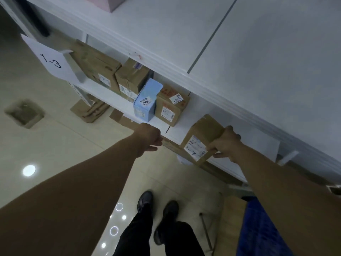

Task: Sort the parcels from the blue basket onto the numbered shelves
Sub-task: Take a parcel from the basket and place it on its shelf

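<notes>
My right hand (227, 145) grips a brown cardboard parcel (203, 134) with a white label marked "1-3", holding it at the front edge of the white shelf (114, 99). A paper sign (52, 59) reading "1-3" hangs at the shelf's left end. My left hand (150, 138) is at the shelf's front edge, fingers curled under it; what they touch is hidden. On the shelf stand a light blue box (145, 100) marked "3003" and three brown parcels (170, 106) (132, 77) (96, 67). The blue basket (262, 228) sits at the lower right.
A wider white shelf board (239, 43) overhangs above, with a pink box (112, 2) at its far end. Flattened cartons (90, 110) lie on the tiled floor under the shelf. My shoes (156, 206) are on the floor below. A wooden trolley (230, 224) stands beside the basket.
</notes>
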